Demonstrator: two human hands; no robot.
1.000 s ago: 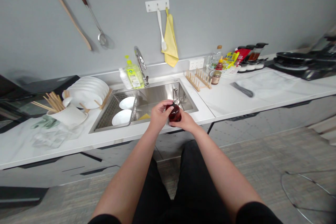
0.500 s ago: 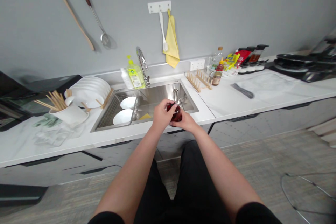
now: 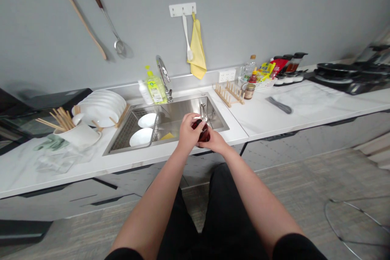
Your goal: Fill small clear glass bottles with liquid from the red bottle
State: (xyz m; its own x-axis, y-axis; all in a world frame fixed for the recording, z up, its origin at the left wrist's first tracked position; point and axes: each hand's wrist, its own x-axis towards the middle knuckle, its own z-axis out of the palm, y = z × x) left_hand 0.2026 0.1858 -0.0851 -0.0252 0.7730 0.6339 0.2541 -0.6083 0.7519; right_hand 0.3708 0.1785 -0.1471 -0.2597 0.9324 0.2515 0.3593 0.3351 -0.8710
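Observation:
Between my hands is a small, glossy, dark red round vessel (image 3: 203,135), held over the front edge of the sink (image 3: 179,111). My left hand (image 3: 189,132) wraps its left side and top, with the thumb lying across it. My right hand (image 3: 215,141) cups it from the right and below. Fingers cover much of the vessel, so its exact kind does not show. Just behind it in the sink stand shiny metal utensils (image 3: 203,109). Two white bowls (image 3: 141,137) sit in the rack at the sink's left, and a yellow sponge or cloth (image 3: 167,136) lies near them.
A chrome faucet (image 3: 164,75) and a green soap bottle (image 3: 156,89) stand behind the sink. White plates (image 3: 102,109) and a chopstick holder (image 3: 81,136) are on the left. To the right are a wooden rack (image 3: 228,94), a jar (image 3: 249,91) and grey tongs (image 3: 279,105).
The whole view has shifted slightly, with the counter things a little further left. My hands keep the same grip on the dark red vessel, barely moved.

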